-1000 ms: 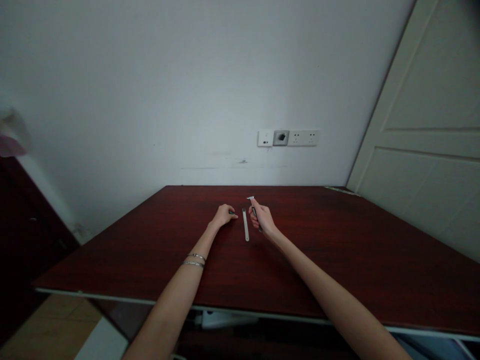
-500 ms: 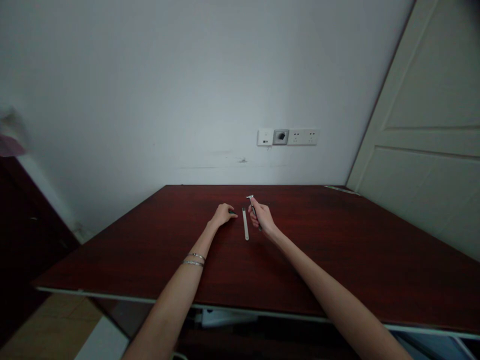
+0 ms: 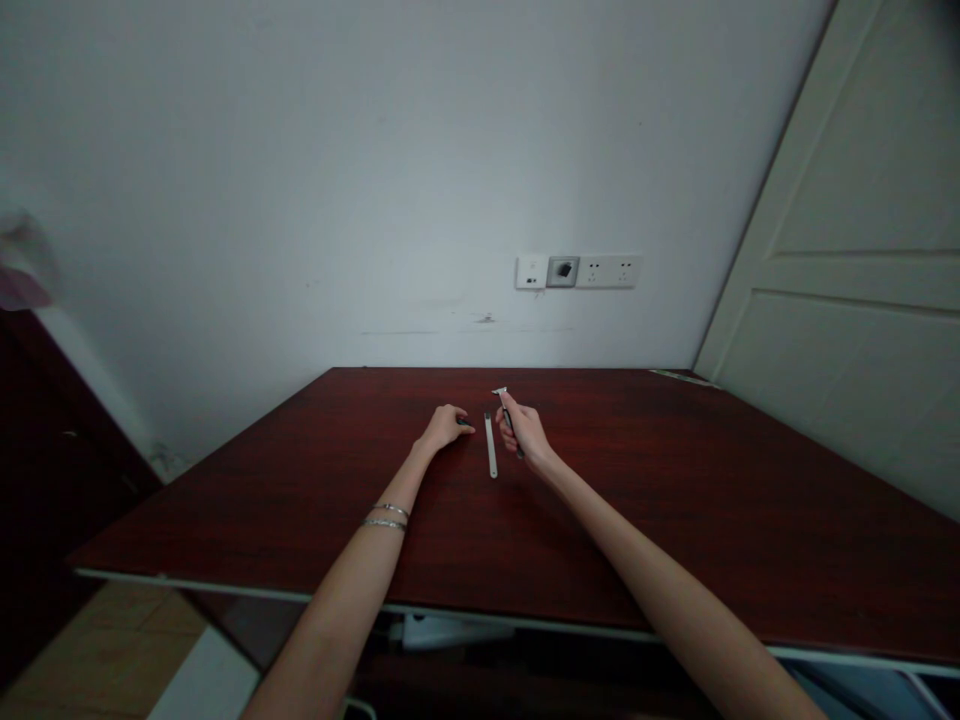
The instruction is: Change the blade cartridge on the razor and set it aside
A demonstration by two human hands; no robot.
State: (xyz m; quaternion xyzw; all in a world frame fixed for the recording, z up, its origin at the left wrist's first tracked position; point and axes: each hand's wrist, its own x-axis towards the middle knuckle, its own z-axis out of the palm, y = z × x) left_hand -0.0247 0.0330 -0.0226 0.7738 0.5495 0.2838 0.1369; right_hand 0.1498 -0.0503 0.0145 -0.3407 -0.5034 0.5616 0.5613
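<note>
The fingers (image 3: 507,432) of the right hand (image 3: 527,435) are wrapped around the dark handle of a slim tool (image 3: 501,391), with the thumb laid along it toward the head. The tool's silvery head sticks out beyond the thumb at the far end, turned to the left, and a dark bit of handle shows below the fist; whether the tool touches the table cannot be told. The left hand (image 3: 444,427) is held low over the table (image 3: 637,500), its thumb and fingertips pinching a small dark object (image 3: 463,422) mostly covered by the fingers and too small to identify. Between the two hands, touching neither, a narrow pale strip (image 3: 491,446) lies flat on the reddish-brown tabletop, pointing away from the person, its far end dark and its near end rounded with a small dark spot. Two silvery bracelets (image 3: 385,523) circle the left forearm near the wrist. Behind the table stands a white wall (image 3: 300,150) bearing a row of sockets (image 3: 609,271), and a pale panelled door (image 3: 862,200) slants along the right side.
</note>
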